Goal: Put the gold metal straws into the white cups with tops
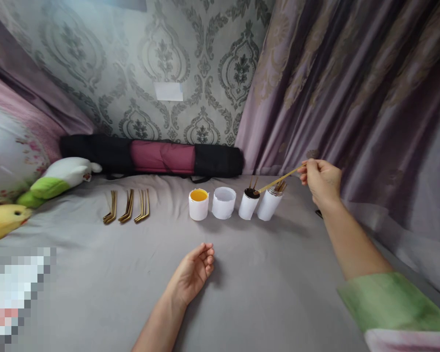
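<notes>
My right hand [321, 180] pinches the upper end of a long, thin gold-coloured stick [281, 179]. The stick slants down to the left, its lower tip at the mouth of a white-wrapped container [248, 206] with a dark inside, where two thin sticks stand. Close by on the right is another white container [267, 207] holding several gold-coloured sticks. My left hand [196, 274] rests low over the sheet, its fingers loosely curled and nothing seen in them. In front of it stand a white cup with a yellow inside [198, 209] and a wider, all-white cup [224, 205].
Three groups of bent gold-coloured sticks [142, 208] lie at left on the grey sheet [95, 274]. A black and maroon roll [163, 157] lies along the patterned wall. Plush toys [60, 176] sit far left; purple curtains [337, 98] hang at right.
</notes>
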